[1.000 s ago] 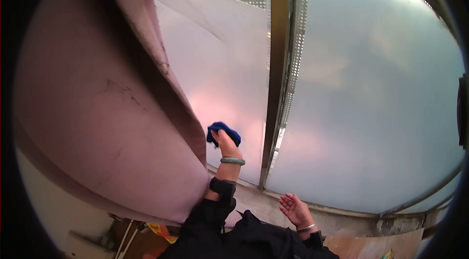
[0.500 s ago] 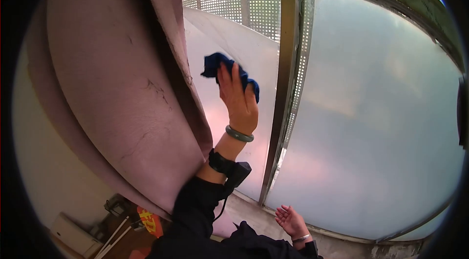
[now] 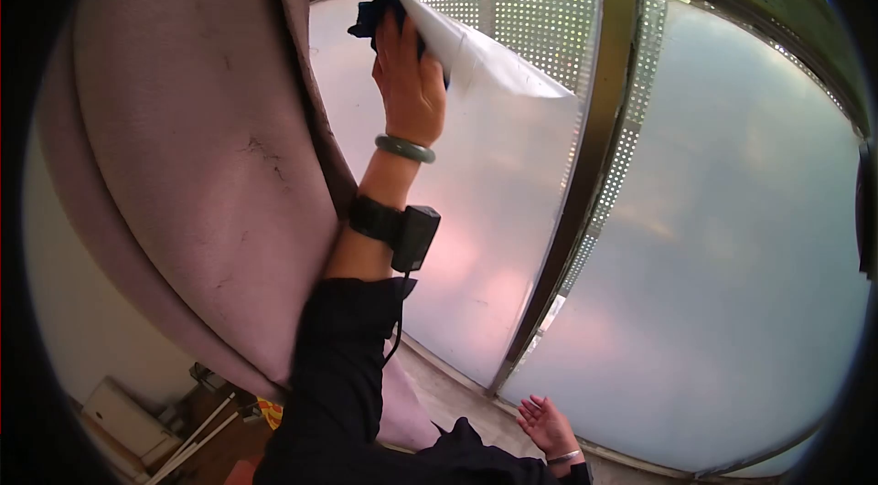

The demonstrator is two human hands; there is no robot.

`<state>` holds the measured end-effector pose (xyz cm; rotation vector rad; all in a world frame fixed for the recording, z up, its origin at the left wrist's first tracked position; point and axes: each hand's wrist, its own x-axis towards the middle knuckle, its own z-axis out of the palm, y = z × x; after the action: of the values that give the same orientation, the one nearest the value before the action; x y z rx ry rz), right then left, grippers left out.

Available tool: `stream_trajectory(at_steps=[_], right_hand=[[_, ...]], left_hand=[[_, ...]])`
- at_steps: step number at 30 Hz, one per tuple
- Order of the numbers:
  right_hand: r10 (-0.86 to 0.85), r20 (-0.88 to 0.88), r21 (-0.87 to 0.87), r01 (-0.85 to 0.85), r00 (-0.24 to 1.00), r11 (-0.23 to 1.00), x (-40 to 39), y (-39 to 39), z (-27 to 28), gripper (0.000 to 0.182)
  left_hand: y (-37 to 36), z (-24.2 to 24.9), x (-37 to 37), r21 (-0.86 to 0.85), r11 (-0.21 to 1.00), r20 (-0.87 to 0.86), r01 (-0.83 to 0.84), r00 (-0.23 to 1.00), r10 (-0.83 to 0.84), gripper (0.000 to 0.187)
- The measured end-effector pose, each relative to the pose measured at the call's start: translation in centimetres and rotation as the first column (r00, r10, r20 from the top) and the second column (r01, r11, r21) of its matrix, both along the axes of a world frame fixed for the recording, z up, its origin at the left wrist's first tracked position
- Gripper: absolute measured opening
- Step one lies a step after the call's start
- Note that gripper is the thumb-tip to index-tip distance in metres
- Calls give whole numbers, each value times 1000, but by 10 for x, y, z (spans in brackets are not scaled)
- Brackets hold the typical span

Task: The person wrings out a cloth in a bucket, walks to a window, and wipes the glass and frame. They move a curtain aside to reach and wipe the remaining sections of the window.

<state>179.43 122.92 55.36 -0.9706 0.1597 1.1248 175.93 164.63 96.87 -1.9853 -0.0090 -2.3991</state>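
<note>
My left hand (image 3: 408,87) is raised high and presses a dark blue cloth (image 3: 373,15) against the frosted film (image 3: 485,183) on the left window pane. Its fingers lie over the cloth, with the back of the hand toward me. Just right of the hand, the film's loose top edge folds over as a white flap (image 3: 485,60). Low down near the sill, my right hand (image 3: 549,430) is held with its palm showing and fingers outstretched, holding nothing.
A pinkish curtain (image 3: 192,147) hangs close on the left. The window post (image 3: 585,192) separates the left pane from another frosted pane (image 3: 732,238). White poles (image 3: 197,439) and a pale box-like object (image 3: 128,421) are at the lower left.
My left hand has moved up and slightly left with the cloth, to the film's upper edge. The film flap now folds outward beside it. My right hand has barely moved.
</note>
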Motion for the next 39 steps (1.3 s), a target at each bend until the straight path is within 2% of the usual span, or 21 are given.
stream_trajectory(at_steps=[4, 9, 17, 23, 25, 26, 27, 29, 31, 33, 34, 37, 39], right_hand=[[4, -9, 13, -4, 1000, 1000, 3, 3, -8, 38], [27, -27, 80, -25, 999, 996, 15, -8, -46, 37], [53, -77, 139, -42, 996, 989, 16, -10, -80, 38], [54, -97, 158, -39, 994, 987, 15, -16, -89, 38], [52, -97, 170, -35, 994, 985, 14, -21, -91, 38], [44, -101, 173, -26, 994, 985, 13, -24, -92, 38], [39, -103, 179, -20, 994, 984, 13, -23, -93, 39], [26, -112, 212, -1, 993, 977, 10, -27, -97, 39], [12, -121, 254, 20, 993, 967, -1, -44, -98, 39], [-18, -144, 277, 58, 989, 959, -11, -60, -97, 38], [5, -150, 151, 18, 989, 988, 10, -17, -109, 38], [24, -164, 108, -7, 986, 994, 14, -17, -111, 37], [5, -183, 104, 15, 983, 994, 12, -14, -111, 36]], left_hand=[[27, 8, -3, -80, 997, 0, -16, 1000, 16, 48], [4, 6, 9, -135, 987, -34, -90, 996, 86, 49], [23, 9, 23, -244, 968, 1, -61, 998, 63, 51], [44, 11, 23, -311, 943, 37, -116, 990, 135, 53], [53, 10, 23, -396, 916, 53, -71, 994, 100, 53], [53, 7, 24, -441, 886, 51, -142, 982, 183, 55], [61, 7, 22, -439, 887, 50, -144, 982, 184, 55], [66, 18, 17, -487, 863, -13, -136, 989, 149, 58], [48, 33, 12, -492, 866, -2, -86, 995, 98, 60], [21, 44, 9, -572, 820, 47, 26, 999, 1, 61], [125, -40, 11, -687, 727, 39, 4, 999, 32, 62], [165, -78, 3, -671, 730, 42, -130, 976, 213, 55], [190, -100, 2, -696, 700, 20, -162, 969, 244, 53]])
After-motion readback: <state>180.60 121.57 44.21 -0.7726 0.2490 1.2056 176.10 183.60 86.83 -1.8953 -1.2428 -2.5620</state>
